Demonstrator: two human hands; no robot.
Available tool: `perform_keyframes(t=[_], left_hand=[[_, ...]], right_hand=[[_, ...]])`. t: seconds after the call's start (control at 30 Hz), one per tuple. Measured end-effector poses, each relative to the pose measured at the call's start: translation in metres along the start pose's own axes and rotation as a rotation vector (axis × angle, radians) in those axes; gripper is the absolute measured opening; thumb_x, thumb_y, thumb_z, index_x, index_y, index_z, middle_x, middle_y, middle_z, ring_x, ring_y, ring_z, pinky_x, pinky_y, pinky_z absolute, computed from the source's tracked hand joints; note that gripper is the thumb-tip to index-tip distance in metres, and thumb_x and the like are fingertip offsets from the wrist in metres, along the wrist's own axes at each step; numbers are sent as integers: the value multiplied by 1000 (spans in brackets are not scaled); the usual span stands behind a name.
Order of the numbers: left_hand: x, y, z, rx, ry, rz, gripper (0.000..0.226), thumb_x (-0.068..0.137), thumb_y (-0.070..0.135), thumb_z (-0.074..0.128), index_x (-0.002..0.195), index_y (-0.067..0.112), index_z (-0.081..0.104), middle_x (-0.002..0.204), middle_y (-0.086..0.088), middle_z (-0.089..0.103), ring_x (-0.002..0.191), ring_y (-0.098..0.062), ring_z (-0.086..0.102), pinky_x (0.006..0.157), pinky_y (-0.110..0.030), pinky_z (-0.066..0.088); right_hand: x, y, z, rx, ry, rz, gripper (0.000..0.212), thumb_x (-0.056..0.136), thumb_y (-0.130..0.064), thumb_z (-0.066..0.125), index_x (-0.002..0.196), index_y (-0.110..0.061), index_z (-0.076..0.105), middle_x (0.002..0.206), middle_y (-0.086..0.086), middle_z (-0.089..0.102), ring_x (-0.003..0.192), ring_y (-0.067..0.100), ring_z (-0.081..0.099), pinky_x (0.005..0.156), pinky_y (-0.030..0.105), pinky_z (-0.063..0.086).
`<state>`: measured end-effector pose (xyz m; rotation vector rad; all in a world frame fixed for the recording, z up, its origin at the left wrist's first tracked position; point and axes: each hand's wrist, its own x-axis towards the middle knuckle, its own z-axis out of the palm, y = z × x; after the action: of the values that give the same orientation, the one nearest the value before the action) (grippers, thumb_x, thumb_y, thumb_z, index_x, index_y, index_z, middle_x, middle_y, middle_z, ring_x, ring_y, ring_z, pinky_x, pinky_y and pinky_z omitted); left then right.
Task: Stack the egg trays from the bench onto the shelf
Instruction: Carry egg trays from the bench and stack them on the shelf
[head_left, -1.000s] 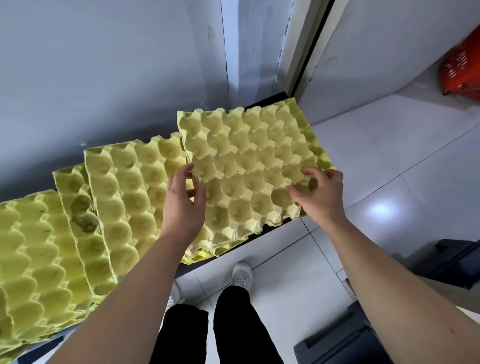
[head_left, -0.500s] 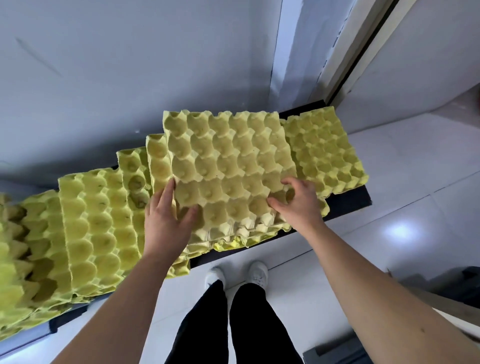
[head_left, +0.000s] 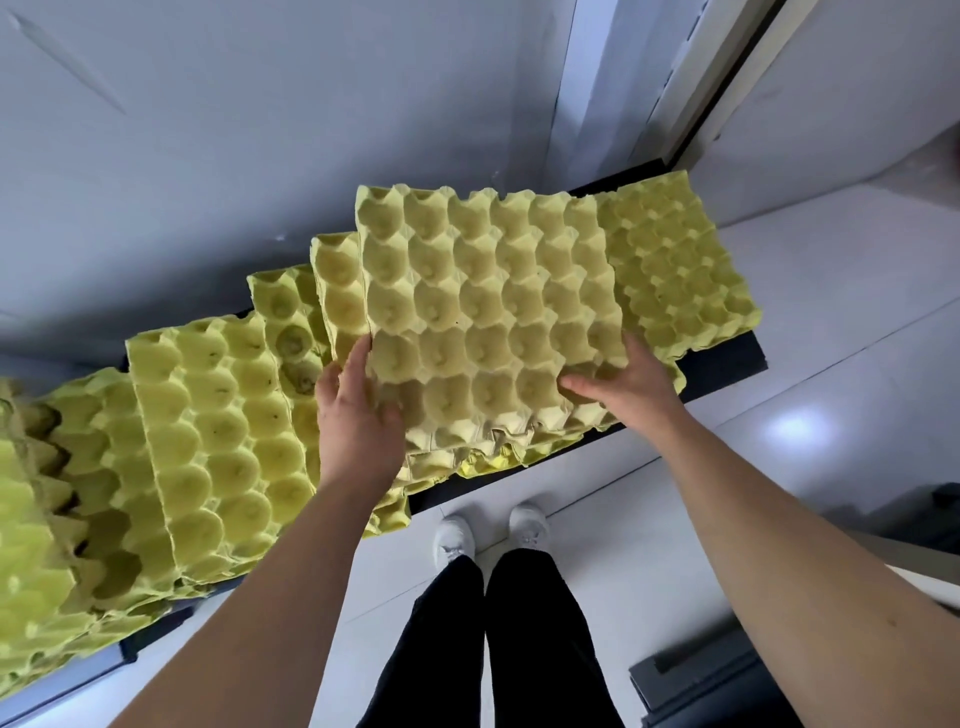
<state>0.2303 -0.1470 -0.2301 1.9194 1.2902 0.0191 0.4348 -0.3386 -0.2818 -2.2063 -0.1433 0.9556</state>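
Observation:
A yellow-green egg tray (head_left: 488, 301) lies on top of a small stack in the middle of the dark bench (head_left: 727, 364). My left hand (head_left: 358, 415) grips its near left corner, thumb on top. My right hand (head_left: 623, 384) grips its near right edge. Another egg tray stack (head_left: 675, 270) lies to the right, partly under the held tray. Overlapping egg trays (head_left: 208, 441) run along the bench to the left, ending in a jumbled tray pile (head_left: 36, 545) at the far left. No shelf is in view.
A grey wall (head_left: 260, 130) rises right behind the bench. White tiled floor (head_left: 805, 441) spreads to the right and below, where my legs and white shoes (head_left: 488, 535) stand. Dark boxes (head_left: 701, 686) sit on the floor at lower right.
Both hands have carried the top tray leftward, off the right-hand stack and over the middle stack. The view has swung left, so the right stack and bench end now show.

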Motion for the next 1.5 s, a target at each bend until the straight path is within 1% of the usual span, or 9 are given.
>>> perform_keyframes(t=[0.1,0.23,0.4,0.57,0.77,1.07,1.23,1.37,1.5], left_hand=[[-2,0,-5,-117,63,9,74,85,5,53,148,36,27,144,-6,35,130,-20,39,107,-45,38],[-3,11,-7,-200,116,-43,68,85,15,53,148,27,30,134,-5,48,107,-14,51,98,-41,47],[-4,17,-2,-272,56,-98,52,88,10,45,134,32,47,108,2,65,79,-14,60,64,-28,47],[-13,13,3,-455,40,-84,53,97,23,54,143,39,35,122,15,59,110,-11,60,92,-33,50],[-22,21,-8,-497,80,15,48,99,22,50,141,42,37,113,29,59,101,9,59,81,-17,49],[-62,59,-70,-618,240,112,51,97,38,47,145,44,30,137,4,54,120,-20,58,100,-49,47],[-97,73,-128,-683,438,141,44,100,34,44,144,35,38,130,9,59,109,8,57,83,-7,48],[-131,66,-183,-746,579,126,35,95,45,46,128,55,42,129,12,59,112,4,57,93,-22,49],[-170,46,-241,-767,750,111,43,96,44,44,139,44,40,127,15,59,106,10,57,87,-16,50]], right_hand=[[-6,0,5,135,-33,31,119,51,-61,83,148,-23,25,150,2,36,136,23,36,109,50,35],[-4,-5,6,182,-49,41,106,61,-46,83,148,-32,23,150,-3,35,136,21,37,109,48,36],[6,-8,-4,114,-95,67,93,81,-23,74,151,-33,14,157,0,19,138,24,32,103,40,37],[6,-5,-12,101,-149,60,94,80,-33,74,150,-39,11,158,-3,16,143,22,22,113,48,26],[-4,-20,-28,190,-167,-1,87,82,-32,72,149,-38,17,157,-3,20,141,21,26,108,40,25],[-57,-102,-59,109,-69,-239,80,80,-50,65,146,-44,20,155,0,21,140,22,27,110,44,27],[-106,-177,-62,10,-69,-410,78,82,-59,59,147,-44,19,156,-1,21,140,22,27,111,43,28],[-154,-237,-49,-56,-81,-577,76,84,-59,57,148,-39,20,155,-10,23,140,16,27,109,38,28],[-207,-290,-17,-143,-139,-736,82,81,-67,52,149,-38,17,155,-8,24,140,18,28,108,40,29]])
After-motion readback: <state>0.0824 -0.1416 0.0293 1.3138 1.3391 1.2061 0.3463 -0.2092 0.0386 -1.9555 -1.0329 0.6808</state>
